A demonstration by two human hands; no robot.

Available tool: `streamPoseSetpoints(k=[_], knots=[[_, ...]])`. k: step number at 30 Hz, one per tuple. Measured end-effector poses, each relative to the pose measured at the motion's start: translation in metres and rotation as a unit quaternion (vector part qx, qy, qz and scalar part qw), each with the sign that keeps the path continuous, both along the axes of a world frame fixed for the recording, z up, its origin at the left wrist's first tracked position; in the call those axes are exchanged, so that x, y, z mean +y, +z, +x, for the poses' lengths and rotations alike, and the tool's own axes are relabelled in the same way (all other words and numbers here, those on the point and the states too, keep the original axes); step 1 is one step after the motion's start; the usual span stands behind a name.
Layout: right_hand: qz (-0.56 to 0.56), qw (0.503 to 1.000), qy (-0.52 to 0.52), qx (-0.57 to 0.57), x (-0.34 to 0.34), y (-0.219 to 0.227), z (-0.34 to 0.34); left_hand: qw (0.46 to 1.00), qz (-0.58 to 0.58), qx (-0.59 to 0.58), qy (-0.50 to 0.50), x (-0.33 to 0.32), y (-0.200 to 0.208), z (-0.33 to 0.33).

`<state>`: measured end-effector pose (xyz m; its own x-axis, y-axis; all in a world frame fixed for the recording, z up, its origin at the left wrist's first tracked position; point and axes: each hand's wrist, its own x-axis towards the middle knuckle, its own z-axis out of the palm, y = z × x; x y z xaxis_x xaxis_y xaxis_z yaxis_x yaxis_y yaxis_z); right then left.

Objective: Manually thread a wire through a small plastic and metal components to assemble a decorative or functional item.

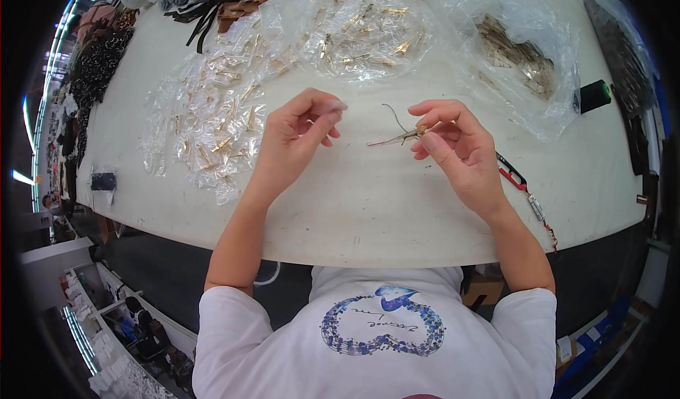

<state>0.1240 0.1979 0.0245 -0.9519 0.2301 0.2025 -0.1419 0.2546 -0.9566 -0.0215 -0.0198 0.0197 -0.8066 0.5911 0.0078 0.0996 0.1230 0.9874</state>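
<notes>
My right hand pinches a slim gold-coloured metal piece between thumb and fingers. Its pointed end is pinkish and aims left, and a thin dark cord curls up from it. Across a small gap, my left hand is closed in a pinch on a small whitish, see-through scrap, perhaps plastic film. Left of that hand lies a spread of small clear bags with gold metal pieces inside. Below my right wrist rests a red-and-black tool with a cord attached, partly hidden by the forearm.
Clear plastic with more gold pieces covers the far middle of the white table. At far right sits a bag of brownish metal pieces, beside a dark green spool. Black and brown strips lie far left.
</notes>
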Motion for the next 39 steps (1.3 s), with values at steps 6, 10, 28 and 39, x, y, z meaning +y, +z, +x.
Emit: streamPoseSetpoints(k=[6, 10, 28, 39], knots=[[-0.26, 0.957, 0.116, -0.055, -0.01, -0.015, -0.002, 0.992, 0.017, -0.03, -0.124, 0.012, -0.004, 0.029], [-0.263, 0.949, 0.094, -0.146, -0.005, -0.001, -0.001, 0.994, 0.064, -0.027, -0.081, 0.009, -0.01, 0.017], [0.308, 0.95, -0.018, 0.043, -0.003, -0.009, -0.001, 0.946, -0.114, 0.293, -0.083, 0.012, -0.009, 0.031], [0.167, 0.983, -0.016, 0.069, -0.022, -0.017, -0.002, 0.968, 0.093, -0.224, -0.065, 0.025, -0.012, 0.042]])
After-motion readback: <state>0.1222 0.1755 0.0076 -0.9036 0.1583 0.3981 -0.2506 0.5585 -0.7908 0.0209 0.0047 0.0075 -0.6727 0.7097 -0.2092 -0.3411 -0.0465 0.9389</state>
